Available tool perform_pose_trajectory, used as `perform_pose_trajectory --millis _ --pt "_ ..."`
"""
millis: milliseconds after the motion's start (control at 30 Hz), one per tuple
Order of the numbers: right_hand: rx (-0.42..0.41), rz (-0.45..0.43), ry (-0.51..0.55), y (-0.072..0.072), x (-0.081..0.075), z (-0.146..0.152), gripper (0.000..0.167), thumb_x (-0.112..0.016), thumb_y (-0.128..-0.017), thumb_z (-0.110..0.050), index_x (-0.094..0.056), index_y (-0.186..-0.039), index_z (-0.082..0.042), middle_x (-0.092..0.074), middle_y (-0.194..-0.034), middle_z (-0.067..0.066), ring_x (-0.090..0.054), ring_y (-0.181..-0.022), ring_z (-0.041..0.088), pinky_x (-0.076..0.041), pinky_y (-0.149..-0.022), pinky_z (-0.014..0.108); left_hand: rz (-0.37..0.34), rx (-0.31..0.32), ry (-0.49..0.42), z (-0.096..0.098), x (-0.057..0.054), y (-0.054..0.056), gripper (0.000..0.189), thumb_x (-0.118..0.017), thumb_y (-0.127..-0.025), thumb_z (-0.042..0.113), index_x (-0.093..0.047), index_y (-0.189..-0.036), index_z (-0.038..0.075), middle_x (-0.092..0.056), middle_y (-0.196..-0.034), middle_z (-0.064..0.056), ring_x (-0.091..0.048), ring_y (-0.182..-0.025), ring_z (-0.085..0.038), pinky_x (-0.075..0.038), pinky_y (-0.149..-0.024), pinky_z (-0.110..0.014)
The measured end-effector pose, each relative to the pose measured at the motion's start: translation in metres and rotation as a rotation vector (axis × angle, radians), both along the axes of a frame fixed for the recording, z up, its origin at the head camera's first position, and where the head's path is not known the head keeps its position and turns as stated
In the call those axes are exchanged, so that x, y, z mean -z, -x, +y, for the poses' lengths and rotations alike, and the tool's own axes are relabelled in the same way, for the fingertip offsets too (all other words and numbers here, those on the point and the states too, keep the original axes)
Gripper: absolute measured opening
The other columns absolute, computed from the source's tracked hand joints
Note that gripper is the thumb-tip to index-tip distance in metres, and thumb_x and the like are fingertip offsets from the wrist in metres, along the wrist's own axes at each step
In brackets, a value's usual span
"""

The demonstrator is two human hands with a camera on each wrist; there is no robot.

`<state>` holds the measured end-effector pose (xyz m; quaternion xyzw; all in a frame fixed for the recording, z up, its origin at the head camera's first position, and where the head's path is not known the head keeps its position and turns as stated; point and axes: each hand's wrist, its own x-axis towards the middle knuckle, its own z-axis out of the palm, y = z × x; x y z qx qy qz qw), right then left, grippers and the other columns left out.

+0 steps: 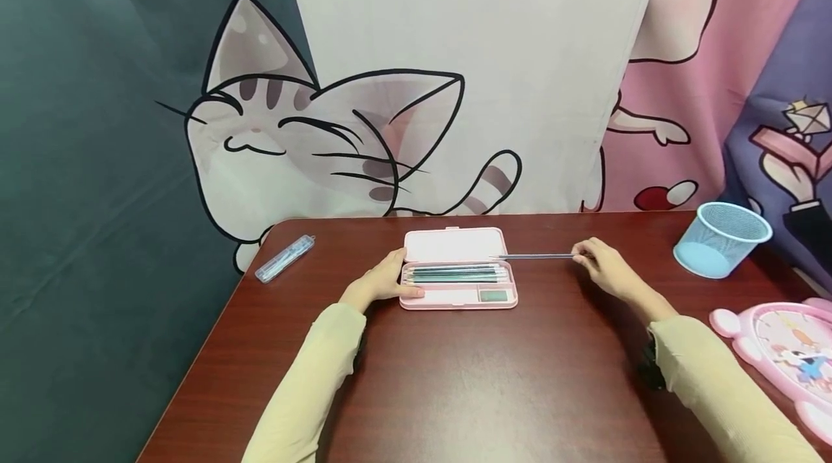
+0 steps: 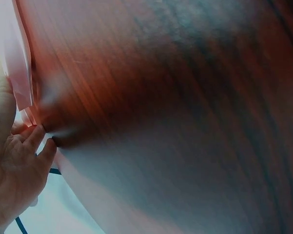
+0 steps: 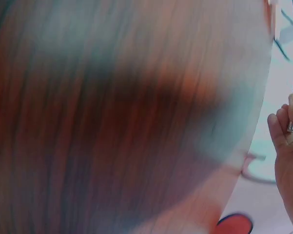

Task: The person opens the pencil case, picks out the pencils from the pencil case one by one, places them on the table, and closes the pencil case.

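Note:
A pink pencil case (image 1: 464, 299) lies with its lid raised on the table, several pencils (image 1: 455, 274) side by side in its upper compartment. A grey-green eraser (image 1: 493, 295) sits at the lower right of the case. My left hand (image 1: 383, 279) grips the case's left end, thumb over the front part; the left wrist view also has the hand (image 2: 19, 165) at the pink edge (image 2: 20, 68). Off to the right, my right hand (image 1: 604, 266) pinches one end of a thin pencil (image 1: 536, 256), held level, its far tip overlapping the case's right edge.
A clear bluish case (image 1: 284, 258) lies at the table's back left. On the right stand a light-blue mesh pen holder (image 1: 721, 241) and, nearer, a pink animal-shaped clock (image 1: 773, 347). Behind the brown table (image 1: 507, 376) hangs a cartoon-printed cloth (image 1: 533, 37).

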<state>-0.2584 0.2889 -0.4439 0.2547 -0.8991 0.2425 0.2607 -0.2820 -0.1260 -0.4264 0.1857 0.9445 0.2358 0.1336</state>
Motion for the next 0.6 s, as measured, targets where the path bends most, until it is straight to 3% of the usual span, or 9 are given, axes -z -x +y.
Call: perform_pose_trajectory --millis 100,367,600 --pt "0.043 -0.031 -0.019 -0.002 0.002 0.018 0.008 -0.064 -0.078 0.006 -0.058 -0.079 0.0 -0.056 -0.077 0.011 -0.048 -0.07 0.018 -0.035 -0.067 0.019 0.005 0.002 -0.001 0.0 0.0 -0.001 0.1 -0.074 -0.072 0.042 -0.017 -0.144 0.001 -0.029 -0.145 -0.016 -0.032 -0.132 -0.026 -0.03 -0.106 -0.046" --pt "0.148 -0.271 -0.056 -0.004 0.006 0.054 0.005 -0.062 -0.084 -0.004 -0.059 -0.082 -0.001 -0.057 -0.08 0.013 -0.046 -0.072 0.013 -0.036 -0.066 0.025 0.005 0.008 0.035 0.003 -0.001 0.0 0.102 -0.074 -0.073 0.042 -0.015 -0.144 -0.001 -0.025 -0.147 -0.017 -0.027 -0.136 -0.026 -0.028 -0.108 -0.044" --pt "0.125 -0.298 -0.054 0.005 0.009 0.057 0.005 -0.067 -0.078 0.0 -0.062 -0.079 -0.001 -0.056 -0.076 0.008 -0.042 -0.068 -0.003 -0.038 -0.062 0.023 -0.009 -0.003 0.034 0.003 -0.001 -0.001 0.103 -0.074 -0.073 0.041 -0.014 -0.144 -0.003 -0.023 -0.148 -0.019 -0.025 -0.137 -0.027 -0.027 -0.108 -0.045"
